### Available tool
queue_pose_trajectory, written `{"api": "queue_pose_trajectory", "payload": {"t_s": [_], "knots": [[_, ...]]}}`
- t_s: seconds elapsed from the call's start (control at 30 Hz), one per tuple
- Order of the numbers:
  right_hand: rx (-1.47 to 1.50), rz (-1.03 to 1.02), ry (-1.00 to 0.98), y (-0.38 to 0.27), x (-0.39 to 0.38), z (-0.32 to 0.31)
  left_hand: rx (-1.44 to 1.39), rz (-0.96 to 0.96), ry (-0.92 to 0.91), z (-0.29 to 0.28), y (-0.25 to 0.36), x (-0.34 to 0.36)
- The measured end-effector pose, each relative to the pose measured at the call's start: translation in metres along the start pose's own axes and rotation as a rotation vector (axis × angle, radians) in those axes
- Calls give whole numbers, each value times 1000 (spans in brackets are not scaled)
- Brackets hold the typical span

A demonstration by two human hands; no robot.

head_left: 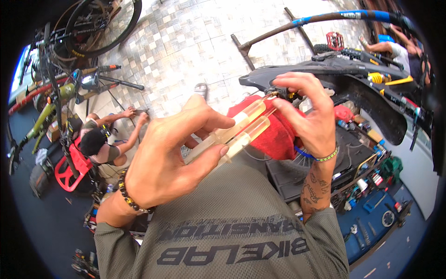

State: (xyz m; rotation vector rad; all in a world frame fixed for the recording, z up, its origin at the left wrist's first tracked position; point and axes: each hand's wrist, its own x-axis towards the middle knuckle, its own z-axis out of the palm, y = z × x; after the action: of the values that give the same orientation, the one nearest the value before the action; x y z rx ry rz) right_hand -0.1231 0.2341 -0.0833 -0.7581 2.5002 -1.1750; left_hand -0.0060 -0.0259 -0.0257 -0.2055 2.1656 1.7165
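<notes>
Two clear, yellowish tubes, syringe-like in shape (248, 132), lie side by side between the thumb and fingers of my left hand (162, 144). They slant up to the right, each with a thin tip at its far end. My right hand (309, 111) curls around those tips, thumb below and fingers above. A small brass-coloured piece (270, 95) shows between them; whether I pinch it is unclear. Behind the tubes hangs a red cloth (267, 139). A black bike frame (344, 67) stretches past my right fingers, and dark parts near them are partly hidden.
At left a person in a black cap (95, 139) crouches near a red stool (72, 169) and several bikes. Another person (404, 53) sits at far right. A blue-and-black stand bar (320, 19) crosses the tiled floor (186, 42). Tools fill a blue tray (367, 228) at lower right.
</notes>
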Motion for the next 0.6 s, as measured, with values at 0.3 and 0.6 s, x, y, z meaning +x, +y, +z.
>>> {"api": "queue_pose_trajectory", "payload": {"t_s": [0.3, 0.6], "knots": [[302, 649, 810, -29, -115, 51, -461, -319, -373, -18, -6, 26], [556, 852, 823, -94, -144, 118, -596, -507, -748, -34, -19, 68]]}}
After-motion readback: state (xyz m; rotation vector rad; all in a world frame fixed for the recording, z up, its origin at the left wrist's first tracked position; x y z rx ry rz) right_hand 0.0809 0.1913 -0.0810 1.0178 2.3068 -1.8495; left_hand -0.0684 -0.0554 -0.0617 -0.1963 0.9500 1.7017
